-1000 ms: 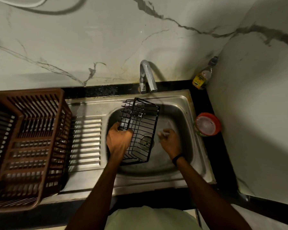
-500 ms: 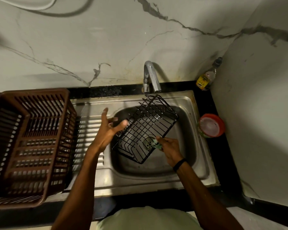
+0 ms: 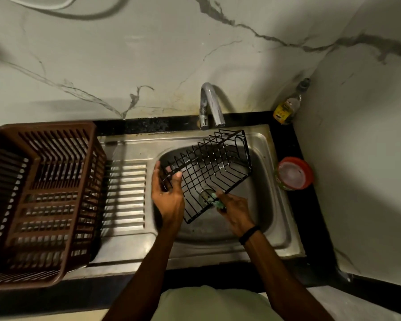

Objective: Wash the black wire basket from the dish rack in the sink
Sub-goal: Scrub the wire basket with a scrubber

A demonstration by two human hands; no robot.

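Gripping its left end, your left hand holds the one black wire basket tilted over the sink basin. Your right hand pinches one green scrubber at the basket's near edge. One brown dish rack stands on the drainboard's left end.

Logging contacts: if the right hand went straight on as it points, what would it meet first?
The black wire basket, its near rim just beyond the green scrubber in the right hand; depth unclear.

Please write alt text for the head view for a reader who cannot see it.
A person's left hand holds a black wire basket tilted over a steel sink; the right hand presses a green scrubber against its near edge. A brown dish rack stands left.
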